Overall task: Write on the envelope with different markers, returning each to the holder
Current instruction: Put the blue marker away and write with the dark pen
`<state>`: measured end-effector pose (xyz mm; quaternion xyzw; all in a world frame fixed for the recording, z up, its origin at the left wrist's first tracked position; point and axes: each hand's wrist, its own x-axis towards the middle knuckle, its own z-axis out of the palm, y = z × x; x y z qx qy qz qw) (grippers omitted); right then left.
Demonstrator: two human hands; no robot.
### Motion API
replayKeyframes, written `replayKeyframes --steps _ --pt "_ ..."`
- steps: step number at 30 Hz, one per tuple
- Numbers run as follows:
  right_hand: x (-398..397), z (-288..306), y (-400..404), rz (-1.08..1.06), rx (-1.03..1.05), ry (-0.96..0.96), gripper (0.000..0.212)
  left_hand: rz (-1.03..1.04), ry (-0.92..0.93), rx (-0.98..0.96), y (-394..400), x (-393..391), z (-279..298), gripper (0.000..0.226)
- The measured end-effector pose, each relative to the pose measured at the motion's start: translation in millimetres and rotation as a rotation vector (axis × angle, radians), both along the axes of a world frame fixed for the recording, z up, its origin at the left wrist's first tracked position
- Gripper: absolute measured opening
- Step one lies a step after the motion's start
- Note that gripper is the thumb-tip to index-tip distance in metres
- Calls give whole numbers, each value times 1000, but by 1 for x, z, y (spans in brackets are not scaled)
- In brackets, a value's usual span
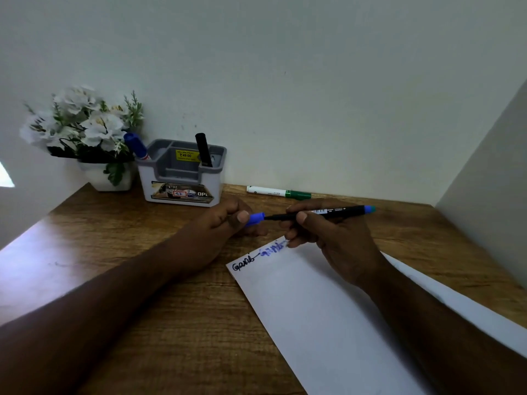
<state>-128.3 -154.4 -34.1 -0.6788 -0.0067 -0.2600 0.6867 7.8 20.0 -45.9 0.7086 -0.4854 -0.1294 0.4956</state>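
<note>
Just above the envelope's far corner, we are seeing both hands meeting over the wooden desk: the right hand is closing its fingers around a slim black pen, barrel lying level with its blue end pointing right, while the left hand is pinching a blue cap at the pen's tip. We are judging this as capping or uncapping; we cannot tell which, though blue writing is already on the paper. Holding the pen level is letting cap and tip line up. The envelope is lying flat and skewed under the right forearm, white, showing a black scribble and a blue one beside it near the top edge. The grey holder is standing well behind, against the wall, carrying a blue marker and a black marker. A green marker is lying loose on the desk, not yet returned.
</note>
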Motion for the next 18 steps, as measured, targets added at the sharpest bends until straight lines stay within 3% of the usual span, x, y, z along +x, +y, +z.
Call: replayKeyframes --steps 7,18 --pt "1 1 -2 33 20 16 15 17 -25 71 0 5 -2 17" --pt "0 0 -3 43 13 50 19 -64 42 25 -1 4 -4 18"
